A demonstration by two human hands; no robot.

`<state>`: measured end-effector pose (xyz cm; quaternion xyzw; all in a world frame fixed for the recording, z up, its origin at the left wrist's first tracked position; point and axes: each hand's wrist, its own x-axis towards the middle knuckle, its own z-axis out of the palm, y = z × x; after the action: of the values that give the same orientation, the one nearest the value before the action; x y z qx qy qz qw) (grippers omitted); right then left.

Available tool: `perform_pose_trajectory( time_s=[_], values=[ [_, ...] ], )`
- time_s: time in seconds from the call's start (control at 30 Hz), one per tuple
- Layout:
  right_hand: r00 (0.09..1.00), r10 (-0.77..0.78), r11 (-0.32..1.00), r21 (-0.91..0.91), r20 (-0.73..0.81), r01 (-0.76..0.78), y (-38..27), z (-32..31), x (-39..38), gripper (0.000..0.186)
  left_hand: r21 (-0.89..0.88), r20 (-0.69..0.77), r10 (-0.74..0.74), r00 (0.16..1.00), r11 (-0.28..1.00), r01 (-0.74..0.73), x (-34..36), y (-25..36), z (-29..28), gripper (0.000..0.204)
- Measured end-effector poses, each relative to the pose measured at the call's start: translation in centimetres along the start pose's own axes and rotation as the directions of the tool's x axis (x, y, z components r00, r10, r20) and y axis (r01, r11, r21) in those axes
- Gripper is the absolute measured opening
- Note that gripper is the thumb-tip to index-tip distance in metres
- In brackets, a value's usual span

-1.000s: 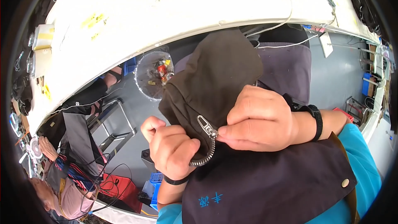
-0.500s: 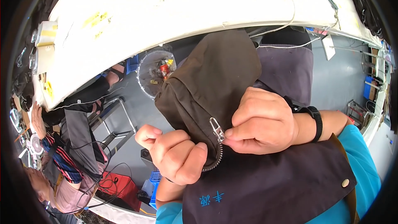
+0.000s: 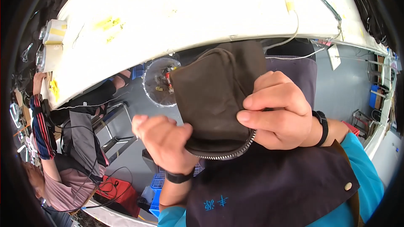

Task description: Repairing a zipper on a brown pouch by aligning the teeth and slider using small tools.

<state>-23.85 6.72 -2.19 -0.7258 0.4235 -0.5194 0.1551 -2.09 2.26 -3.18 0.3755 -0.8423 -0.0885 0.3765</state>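
Observation:
A dark brown fabric zip pouch (image 3: 210, 101) is held up in front of my apron. Its silver-toothed zipper (image 3: 235, 156) curves along the near edge toward the right side. My right hand (image 3: 280, 113) pinches the pouch's right side between thumb and fingers, just above the upper end of the visible teeth. At the lower left corner, my left hand (image 3: 162, 141) is curled and a little blurred, its thumb against the fabric. The zipper's slider does not show; it may be behind the fabric or my right fingers.
A white table (image 3: 168, 21) spans the far side, with metal tweezers (image 3: 326, 3) at its right. Below its edge stands a clear-lined bin (image 3: 158, 96) with scraps. To the left a co-worker (image 3: 63, 180) sits at the table, near a metal-framed stool (image 3: 115, 132) and a red box (image 3: 120, 195).
The pouch has turned so its flat face shows and the zipper runs along the near edge. My right hand has left the slider and now pinches the side; my left hand has shifted slightly left.

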Motion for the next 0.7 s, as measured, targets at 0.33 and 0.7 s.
perform_pose_trajectory(
  time_s=[0.33, 0.7],
  values=[
    [0.907, 0.416, 0.893, 0.214, -0.059, -0.396, -0.2, -1.2, 0.3, 0.029, -0.561, 0.156, -0.314, 0.936, 0.752, 0.346, -2.0, -1.0, 4.3, 0.034],
    [0.537, 0.843, 0.267, 0.844, 0.030, -0.465, -1.4, -0.4, 0.7, 0.012, -0.493, 0.178, -0.274, 0.945, 0.807, 0.326, 0.8, 1.1, 4.1, 0.034]
  ],
)
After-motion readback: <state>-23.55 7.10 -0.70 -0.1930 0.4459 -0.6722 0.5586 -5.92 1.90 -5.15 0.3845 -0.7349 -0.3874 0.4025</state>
